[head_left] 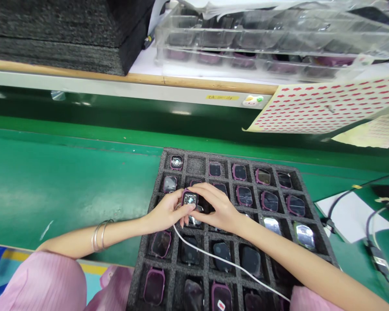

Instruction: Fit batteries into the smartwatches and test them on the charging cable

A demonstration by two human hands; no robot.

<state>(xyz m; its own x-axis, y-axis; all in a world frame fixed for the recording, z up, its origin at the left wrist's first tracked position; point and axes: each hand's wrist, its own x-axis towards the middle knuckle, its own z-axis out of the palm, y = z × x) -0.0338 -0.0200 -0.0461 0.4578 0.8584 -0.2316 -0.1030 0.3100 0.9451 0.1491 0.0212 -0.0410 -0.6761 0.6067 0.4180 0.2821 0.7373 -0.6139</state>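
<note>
Both of my hands meet over a dark foam tray [201,165] of small purple-edged watch bodies. My left hand [167,211] and my right hand [218,206] pinch one watch body [190,199] between their fingertips; its screen is lit. A thin white cable [220,260] runs from that watch body back toward me across the tray. Silver bangles [99,235] sit on my left wrist. Most tray pockets hold a watch body, and one pocket [195,165] in the far row is bare.
The tray lies on a green conveyor belt [52,181]. Beyond it are stacked black foam sheets [61,34], clear plastic trays [262,39] and a sheet of red stickers [324,106]. Black cables [350,194] and white paper [353,216] lie at the right.
</note>
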